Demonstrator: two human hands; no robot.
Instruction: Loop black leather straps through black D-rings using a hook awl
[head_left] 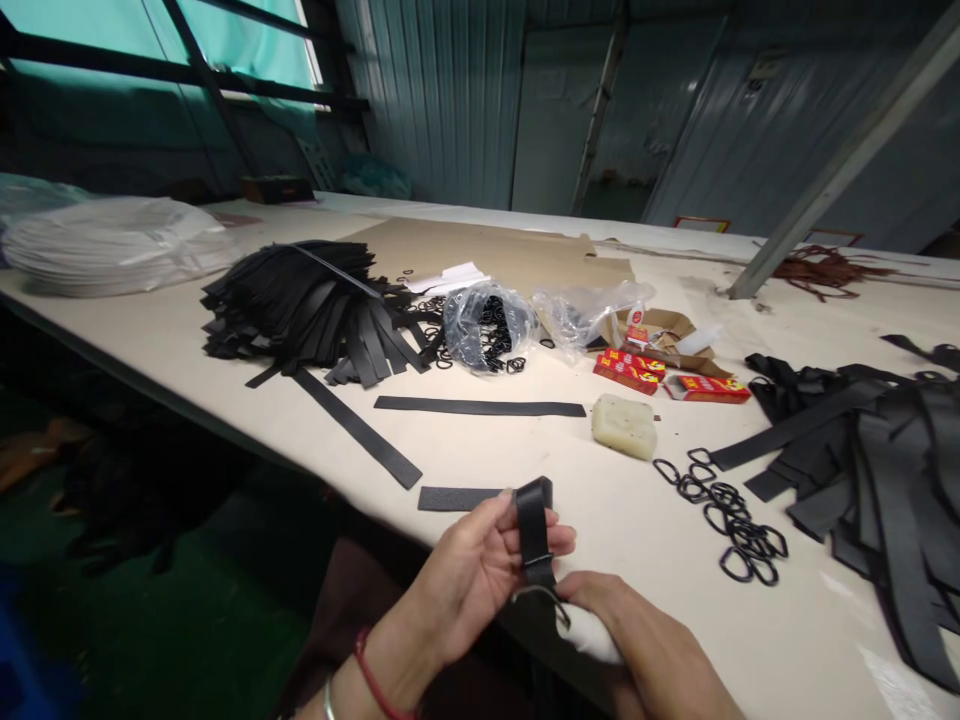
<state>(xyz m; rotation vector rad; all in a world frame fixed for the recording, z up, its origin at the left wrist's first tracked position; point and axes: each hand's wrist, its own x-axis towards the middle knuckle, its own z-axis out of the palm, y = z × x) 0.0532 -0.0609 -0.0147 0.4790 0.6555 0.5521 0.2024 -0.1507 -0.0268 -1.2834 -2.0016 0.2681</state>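
By the left hand (476, 560), a looped black strap (533, 530) is held at the table's near edge; by the right hand (646, 632), a white-handled tool (589, 633) is gripped close beside. Farther, a pale block (623, 427) is seen; black rings (727, 496) are gathered to its right.

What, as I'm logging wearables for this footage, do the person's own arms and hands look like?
Both the left hand and right hand are bare, without gloves. A thin red band circles the left wrist, with a silver-coloured band farther up that arm. No sleeve shows on either forearm before the picture's edge.
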